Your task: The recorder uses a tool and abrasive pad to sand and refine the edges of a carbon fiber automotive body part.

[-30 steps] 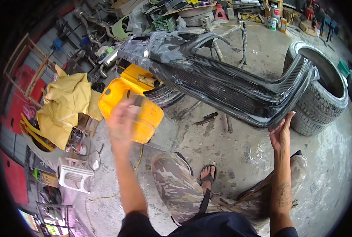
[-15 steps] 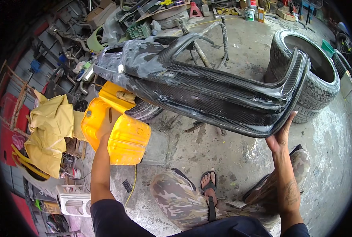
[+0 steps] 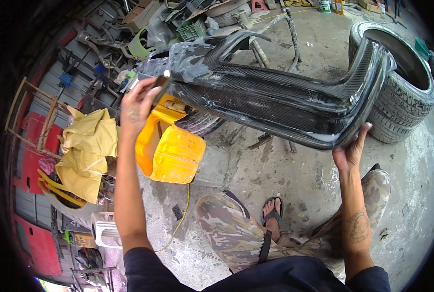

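A large carbon-fibre bumper (image 3: 275, 109), black and woven with whitish smears at its left end, stretches across the view. My right hand (image 3: 351, 150) grips its lower right corner, with the thumb up along the edge and the other fingers partly hidden beneath. Raised close to the bumper's left part, my left hand (image 3: 138, 104) pinches a small dark flat piece (image 3: 161, 91) that looks like folded sandpaper. Whether the piece touches the bumper, I cannot tell. Below that hand stands a cut-open yellow plastic container (image 3: 175, 153), its inside partly seen.
Stacked tyres (image 3: 397, 92) stand right behind the bumper's right end. A stand of rough metal tubes (image 3: 293, 39) shows behind it. Brown paper (image 3: 88, 151) and a white plastic stool (image 3: 105, 228) are at left. A yellow cord (image 3: 182, 221) runs over the concrete floor.
My left hand has come up out of the yellow container and now shows the dark flat piece near the bumper. My right hand keeps its hold on the corner. The whole view has shifted slightly.
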`<state>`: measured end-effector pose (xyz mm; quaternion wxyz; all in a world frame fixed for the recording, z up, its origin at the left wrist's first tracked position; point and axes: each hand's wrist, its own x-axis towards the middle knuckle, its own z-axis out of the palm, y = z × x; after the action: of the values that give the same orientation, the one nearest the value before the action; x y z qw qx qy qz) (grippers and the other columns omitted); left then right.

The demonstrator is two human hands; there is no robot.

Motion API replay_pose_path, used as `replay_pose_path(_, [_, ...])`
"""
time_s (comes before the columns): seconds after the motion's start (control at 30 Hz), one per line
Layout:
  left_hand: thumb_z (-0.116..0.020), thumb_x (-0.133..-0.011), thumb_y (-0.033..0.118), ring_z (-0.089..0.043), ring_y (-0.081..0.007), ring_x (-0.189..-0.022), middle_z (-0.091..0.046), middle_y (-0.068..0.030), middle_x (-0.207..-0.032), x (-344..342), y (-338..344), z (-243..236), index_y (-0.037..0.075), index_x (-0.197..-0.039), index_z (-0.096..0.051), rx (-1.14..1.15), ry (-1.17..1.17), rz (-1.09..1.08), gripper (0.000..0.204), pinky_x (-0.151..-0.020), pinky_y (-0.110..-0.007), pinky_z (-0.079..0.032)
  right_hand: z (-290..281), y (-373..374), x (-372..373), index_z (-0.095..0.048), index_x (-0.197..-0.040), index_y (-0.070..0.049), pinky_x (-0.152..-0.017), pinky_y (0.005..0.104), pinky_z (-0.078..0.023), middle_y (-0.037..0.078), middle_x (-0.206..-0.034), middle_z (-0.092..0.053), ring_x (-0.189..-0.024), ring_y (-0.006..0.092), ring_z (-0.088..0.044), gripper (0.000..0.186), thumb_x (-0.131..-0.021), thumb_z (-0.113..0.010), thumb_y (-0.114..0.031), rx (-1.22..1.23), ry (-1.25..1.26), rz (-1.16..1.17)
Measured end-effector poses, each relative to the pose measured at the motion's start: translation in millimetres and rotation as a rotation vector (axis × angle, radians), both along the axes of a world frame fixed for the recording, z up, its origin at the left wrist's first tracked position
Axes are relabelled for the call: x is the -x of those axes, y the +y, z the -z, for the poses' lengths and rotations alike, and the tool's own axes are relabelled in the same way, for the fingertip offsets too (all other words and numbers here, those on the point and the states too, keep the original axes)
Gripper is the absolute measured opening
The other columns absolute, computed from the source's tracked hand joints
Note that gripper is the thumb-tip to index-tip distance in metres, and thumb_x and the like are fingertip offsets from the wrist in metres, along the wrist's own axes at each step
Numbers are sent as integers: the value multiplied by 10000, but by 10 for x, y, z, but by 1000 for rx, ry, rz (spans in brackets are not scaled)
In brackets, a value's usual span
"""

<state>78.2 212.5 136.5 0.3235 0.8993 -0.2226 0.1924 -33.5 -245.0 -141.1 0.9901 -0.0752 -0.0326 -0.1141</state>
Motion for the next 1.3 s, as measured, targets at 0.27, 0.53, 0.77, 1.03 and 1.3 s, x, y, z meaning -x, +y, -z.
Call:
replay_pose_path(0.27, [-725, -909, 10, -678, -359, -866, -703, -165, -999, -124, -740, 72, -2, -1140, -693, -439, -319, 272, 234, -796, -373, -541, -345, 129, 111, -610, -1371, -43, -1145, 457, -457, 91, -1348, -688, -1263, 250, -634, 629, -962, -709, -510, 43, 82, -37])
replay_pose_path(0.53, [-710, -881, -39, -675, -356, -863, -659, -168, -970, -54, -805, 16, -29, -1082, -654, -406, -228, 205, 209, -782, -375, -542, -380, 133, 120, -536, -1429, -29, -1130, 530, -444, 119, -1411, -625, -1304, 284, -592, 724, -930, -752, -507, 60, 176, 1])
replay_pose_path(0.77, [-720, -851, -41, -626, -386, -823, -609, -159, -897, -165, -793, -43, -19, -1007, -638, -579, -282, 230, 178, -728, -400, -510, -379, 89, 126, -563, -1408, -29, -1083, 486, -510, 117, -1365, -667, -1247, 271, -645, 712, -956, -686, -566, 118, 178, -14])
replay_pose_path(1.03, [-714, -868, -40, -626, -384, -846, -591, -167, -897, -168, -773, -120, -15, -1009, -635, -686, -275, 222, 163, -729, -405, -506, -416, 120, 141, -569, -1387, -13, -1055, 503, -525, 104, -1343, -679, -1227, 267, -660, 743, -940, -695, -593, 146, 285, 0])
replay_pose_path(1.3, [-707, -869, -63, -583, -394, -772, -545, -179, -867, -165, -795, 38, -33, -977, -602, -614, -297, 182, 154, -694, -374, -495, -467, 135, 154, -556, -1400, -2, -1072, 515, -507, 125, -1346, -671, -1233, 273, -653, 776, -935, -693, -608, 167, 318, 40])
